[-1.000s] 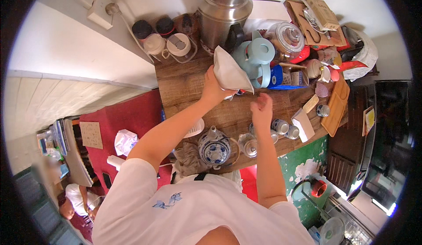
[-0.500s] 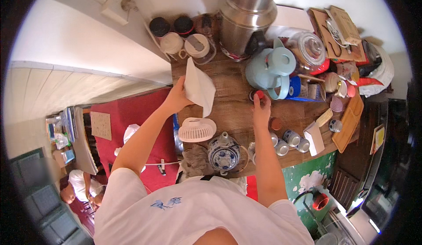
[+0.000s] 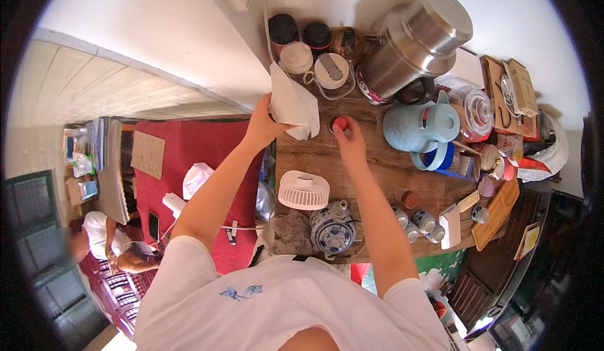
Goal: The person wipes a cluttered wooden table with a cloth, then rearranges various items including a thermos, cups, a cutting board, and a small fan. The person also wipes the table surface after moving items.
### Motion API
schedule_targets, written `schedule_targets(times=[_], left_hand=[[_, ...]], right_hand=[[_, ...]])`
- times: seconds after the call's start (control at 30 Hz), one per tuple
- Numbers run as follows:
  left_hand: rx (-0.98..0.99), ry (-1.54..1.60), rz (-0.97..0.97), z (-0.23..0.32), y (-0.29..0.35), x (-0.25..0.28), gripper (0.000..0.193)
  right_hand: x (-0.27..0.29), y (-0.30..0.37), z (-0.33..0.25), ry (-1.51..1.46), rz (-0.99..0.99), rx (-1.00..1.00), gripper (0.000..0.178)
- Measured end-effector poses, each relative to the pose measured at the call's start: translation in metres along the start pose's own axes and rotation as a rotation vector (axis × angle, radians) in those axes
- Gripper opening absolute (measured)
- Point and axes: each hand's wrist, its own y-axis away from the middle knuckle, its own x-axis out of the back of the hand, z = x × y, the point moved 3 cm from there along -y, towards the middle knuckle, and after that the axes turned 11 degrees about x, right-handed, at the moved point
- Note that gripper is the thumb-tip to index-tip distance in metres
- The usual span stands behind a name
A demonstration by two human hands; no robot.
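Both held things have shifted since a moment ago: the right hand (image 3: 352,144) has brought a small red-topped thing (image 3: 340,123) leftward, away from the pale blue jug (image 3: 415,128), and the left hand (image 3: 264,126) has taken a white packet (image 3: 296,104) farther from the blue-and-white teapot (image 3: 333,233). Close in, a crumpled grey cloth (image 3: 291,233) lies just left of that teapot, and small patterned cups (image 3: 424,221) cluster to its right. Beyond it, slightly left, I see a white slotted thing (image 3: 304,190). Farther past the teapot, the right fingers pinch narrowly on the red-topped thing; I can't tell whether it is off the wooden worktop (image 3: 402,178). Beyond and left of the teapot, the left fingers are closed around the packet's edge. The jug stands beyond and right of the teapot; farther still beyond it are lidded cups (image 3: 331,71) and a steel flask (image 3: 412,46).
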Motion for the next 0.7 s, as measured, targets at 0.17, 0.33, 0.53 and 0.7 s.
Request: schedule_targets(times=[0.17,0.33,0.53,0.7], left_hand=[[0.013,-0.011,0.141,0.008,0.000,-0.016,0.085],[-0.021,0.002,0.320,-0.004,-0.006,-0.022,0.088],[-0.016,-0.122,0.421,0.016,-0.007,-0.039,0.090],[0.000,0.083,0.279,-0.006,-0.015,-0.033,0.097]], right_hand=[[-0.015,-0.016,-0.032,0.085,-0.062,-0.021,0.051],[-0.010,0.013,-0.039,0.169,-0.175,0.058,0.047],[-0.025,0.048,-0.052,0.160,-0.314,-0.008,0.049],[0.020,0.062,-0.094,0.207,-0.252,0.132,0.045]])
